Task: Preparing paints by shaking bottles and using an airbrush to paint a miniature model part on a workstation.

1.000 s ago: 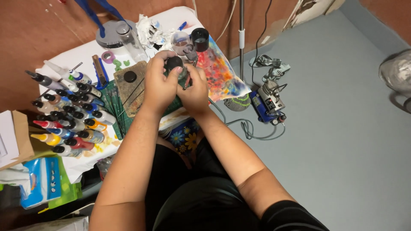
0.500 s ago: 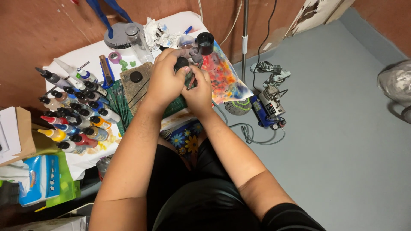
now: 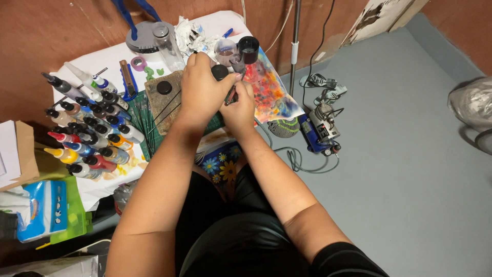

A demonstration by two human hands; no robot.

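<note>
Floor: grey floor fills the right half, with a blue and silver device and its looping cable lying on it.
Wall: reddish-brown wall runs along the top, a thin pole standing against it.
Table: low white-covered table sits against the wall, crowded with clutter.
Sheet: paint-stained sheet lies at the table's right edge, just beside the hands.
Bottles: capped paint bottles are packed together on the table's left side.
Left hand: left hand is curled tight around a small bottle with a black cap, held above the table's middle.
Right hand: right hand pinches a thin dark tool, touching the left hand.
</note>
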